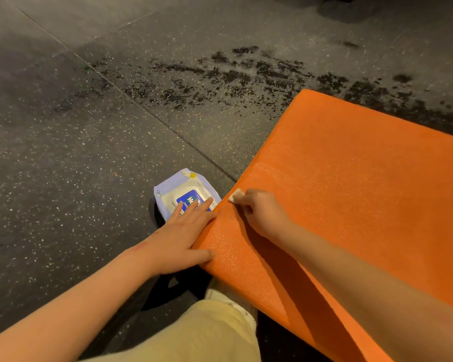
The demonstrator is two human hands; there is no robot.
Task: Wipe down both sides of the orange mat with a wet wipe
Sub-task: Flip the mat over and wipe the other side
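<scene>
The orange mat (351,192) lies on the dark speckled floor (63,152). The right hand (259,212) pinches a small wadded wet wipe (236,195) against the mat's left edge. The left hand (183,233), fingers spread flat, steadies that edge, partly covering the closed wipes pack (181,194) just beside it.

a dark speckled rubber floor (63,158) fills the view, crossed by a thin seam. black wet-looking smears (246,71) streak its far part. a pale trouser leg (207,335) shows at the bottom edge.
</scene>
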